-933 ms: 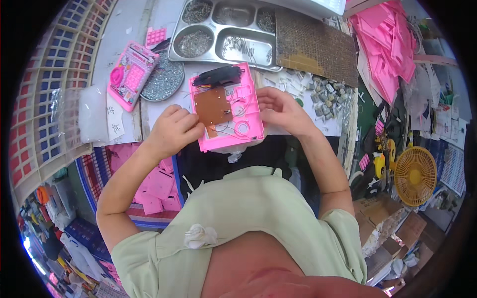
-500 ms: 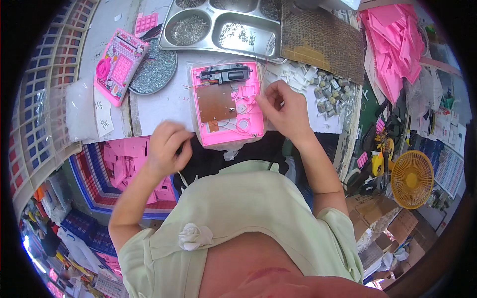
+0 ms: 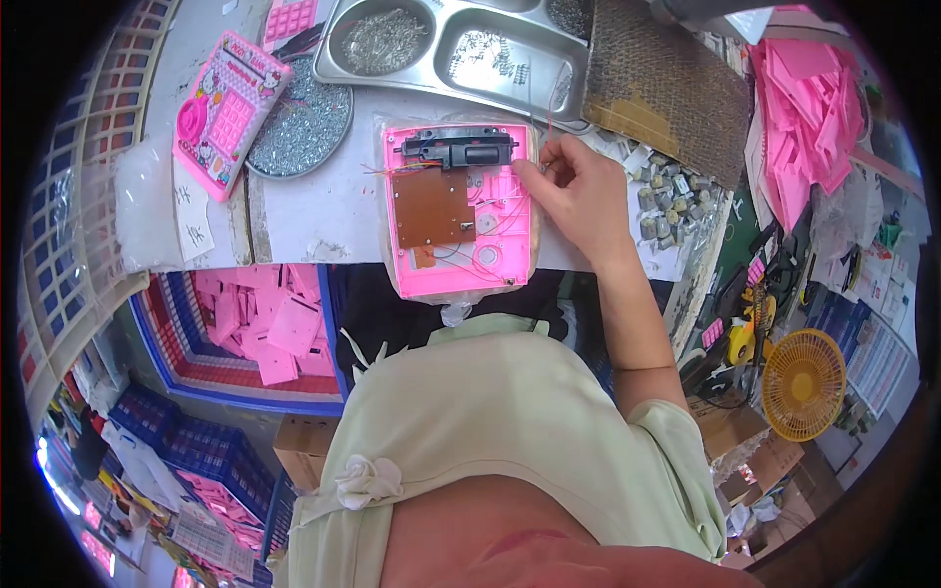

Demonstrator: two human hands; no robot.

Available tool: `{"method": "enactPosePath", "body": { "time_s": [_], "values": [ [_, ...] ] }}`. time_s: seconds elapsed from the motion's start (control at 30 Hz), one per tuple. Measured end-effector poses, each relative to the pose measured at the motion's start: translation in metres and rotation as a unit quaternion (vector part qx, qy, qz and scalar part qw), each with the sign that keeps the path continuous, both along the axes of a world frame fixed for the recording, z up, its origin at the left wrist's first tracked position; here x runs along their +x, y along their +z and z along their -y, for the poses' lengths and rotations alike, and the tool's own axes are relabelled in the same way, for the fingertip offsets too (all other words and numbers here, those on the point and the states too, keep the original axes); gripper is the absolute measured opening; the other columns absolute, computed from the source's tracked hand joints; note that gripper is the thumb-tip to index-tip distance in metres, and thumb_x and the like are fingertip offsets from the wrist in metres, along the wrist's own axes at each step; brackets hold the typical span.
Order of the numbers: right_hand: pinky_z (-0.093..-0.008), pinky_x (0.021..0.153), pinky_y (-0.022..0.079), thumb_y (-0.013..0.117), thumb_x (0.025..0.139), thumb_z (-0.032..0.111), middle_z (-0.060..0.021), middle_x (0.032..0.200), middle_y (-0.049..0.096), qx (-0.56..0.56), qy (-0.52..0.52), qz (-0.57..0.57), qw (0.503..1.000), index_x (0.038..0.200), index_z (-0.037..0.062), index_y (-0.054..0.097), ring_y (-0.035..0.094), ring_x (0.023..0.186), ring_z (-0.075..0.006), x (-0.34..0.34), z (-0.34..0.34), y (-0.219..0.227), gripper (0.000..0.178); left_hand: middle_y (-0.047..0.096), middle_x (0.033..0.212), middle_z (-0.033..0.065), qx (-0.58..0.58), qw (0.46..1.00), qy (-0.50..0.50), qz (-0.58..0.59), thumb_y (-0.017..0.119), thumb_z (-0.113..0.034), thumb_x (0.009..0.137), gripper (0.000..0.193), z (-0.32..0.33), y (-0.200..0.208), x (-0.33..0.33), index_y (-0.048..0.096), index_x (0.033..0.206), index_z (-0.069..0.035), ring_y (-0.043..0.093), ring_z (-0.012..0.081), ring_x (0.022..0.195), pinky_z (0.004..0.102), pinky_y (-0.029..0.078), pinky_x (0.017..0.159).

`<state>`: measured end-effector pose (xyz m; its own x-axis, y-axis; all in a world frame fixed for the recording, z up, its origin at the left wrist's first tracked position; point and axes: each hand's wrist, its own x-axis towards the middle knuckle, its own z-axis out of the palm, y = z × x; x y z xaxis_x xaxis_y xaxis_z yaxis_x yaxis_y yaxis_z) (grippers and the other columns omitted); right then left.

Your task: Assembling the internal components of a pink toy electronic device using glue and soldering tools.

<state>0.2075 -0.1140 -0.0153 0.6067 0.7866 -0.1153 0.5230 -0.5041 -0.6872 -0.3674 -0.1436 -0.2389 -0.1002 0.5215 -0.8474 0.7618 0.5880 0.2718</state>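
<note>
A pink plastic housing (image 3: 461, 284), open side up, rests on a cushion in clear plastic wrap at the table's front edge. Inside it sit a brown circuit board (image 3: 431, 211), a black mechanism (image 3: 480, 152) along the far end and several thin wires. My right hand (image 3: 583, 196) is at the housing's far right edge, thumb and fingers drawn together in a pinch; what is between the fingertips, if anything, is too small to make out. A thin reddish wire (image 3: 551, 116) shows just beyond the fingers. My left hand is out of the picture.
Beyond the housing stands a metal tray (image 3: 446, 76) with small metal parts. A round dish of screws (image 3: 304, 127) and a pink decorated toy case (image 3: 227, 118) lie left. Small grey motors (image 3: 671, 201) are piled right. A blue crate (image 3: 167, 358) holds pink pieces below left.
My left hand has left the picture from beside the housing. My right hand stays at the housing's right edge. The whole view has shifted slightly.
</note>
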Motion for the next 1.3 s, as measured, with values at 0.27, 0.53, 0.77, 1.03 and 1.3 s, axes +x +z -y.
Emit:
{"method": "enactPosePath", "body": {
  "time_s": [0.27,0.53,0.77,1.03,1.3],
  "values": [
    [-0.0364,0.057,0.052,0.081,0.08,0.032,-0.008,0.062,0.067,0.023,-0.01,0.013,1.0,0.082,0.0034,0.068,0.068,0.058,-0.0256,-0.002,-0.001,-0.003,0.031,0.065,0.078,0.0155,-0.017,0.997,-0.08,-0.014,0.064,-0.017,0.094,0.019,-0.015,0.013,0.003,0.066,0.101,0.001,0.064,0.0265,0.075,0.0446,0.048,0.069],
    [-0.0327,0.057,0.051,0.081,0.084,0.029,-0.0079,0.065,0.069,0.037,-0.04,0.008,0.998,0.088,0.0004,0.073,0.066,0.059,-0.0191,-0.009,0.011,-0.01,0.029,0.068,0.076,0.0179,-0.074,0.941,-0.327,-0.04,0.066,-0.02,0.093,0.023,-0.077,0.058,0.039,0.068,0.103,0.001,0.069,0.0316,0.075,0.0505,0.05,0.069],
    [-0.0258,0.056,0.046,0.075,0.09,0.019,-0.0048,0.067,0.068,0.062,-0.09,-0.098,0.989,0.085,-0.001,0.071,0.061,0.06,-0.009,-0.01,0.024,-0.013,0.021,0.066,0.079,0.0128,0.179,0.805,-0.489,0.283,0.067,-0.007,0.09,0.018,-0.171,0.254,0.224,0.069,0.107,-0.002,0.064,0.0207,0.063,0.0345,0.048,0.056],
    [-0.033,0.064,0.053,0.075,0.076,-0.003,-0.009,0.073,0.068,0.273,0.327,-0.214,0.879,0.088,-0.0002,0.073,0.065,0.063,-0.0258,-0.042,0.07,0.048,0.012,0.065,0.099,0.0087,0.385,0.553,-0.573,0.467,0.073,-0.017,0.082,0.033,-0.117,0.243,0.355,0.068,0.113,-0.004,0.066,0.0251,0.085,0.0373,0.053,0.072],
    [-0.0499,0.096,0.041,0.081,0.076,0.038,-0.0033,0.109,0.064,0.141,0.304,0.145,0.931,0.116,0.0166,0.072,0.054,0.107,-0.0312,-0.063,0.053,-0.001,0.046,0.063,0.086,0.0078,0.432,0.547,-0.548,0.462,0.073,-0.01,0.08,0.02,-0.137,0.224,0.314,0.072,0.099,-0.006,0.064,0.0258,0.074,0.0394,0.052,0.064]
  ]
}}
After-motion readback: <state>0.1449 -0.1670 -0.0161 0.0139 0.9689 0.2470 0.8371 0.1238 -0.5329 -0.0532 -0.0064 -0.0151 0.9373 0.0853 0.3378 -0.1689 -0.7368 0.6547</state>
